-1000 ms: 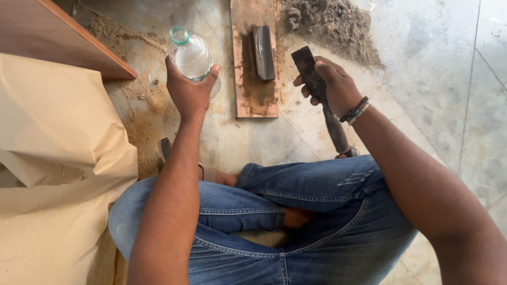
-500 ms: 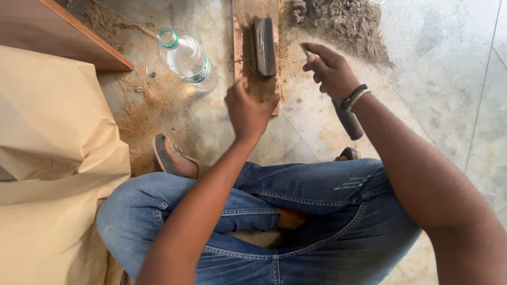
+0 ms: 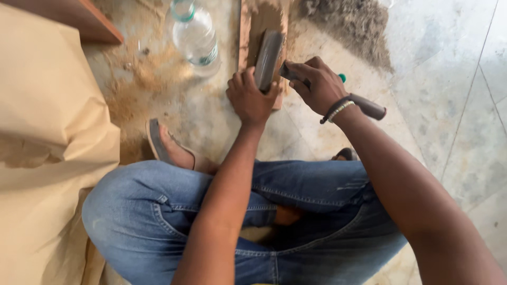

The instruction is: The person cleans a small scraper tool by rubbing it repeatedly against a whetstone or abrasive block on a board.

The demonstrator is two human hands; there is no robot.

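Note:
A grey oblong sharpening stone (image 3: 268,57) lies on a muddy wooden board (image 3: 245,31) on the floor. My left hand (image 3: 249,97) rests on the stone's near end, fingers curled against it. My right hand (image 3: 316,85) is shut on a dark-handled tool (image 3: 367,105), whose front end meets the stone's right side. The tool's tip is hidden behind my fingers. A clear plastic water bottle (image 3: 194,36) with a green neck ring stands left of the board.
A heap of grey sand (image 3: 348,26) lies behind the board. Brown paper (image 3: 47,158) covers something at my left, under a wooden plank (image 3: 90,24). My crossed legs in blue jeans (image 3: 158,211) and a sandalled foot (image 3: 166,148) fill the foreground.
My left hand let go of the water bottle, which now stands on the floor, and moved right onto the stone. My right hand brought the tool forward against the stone.

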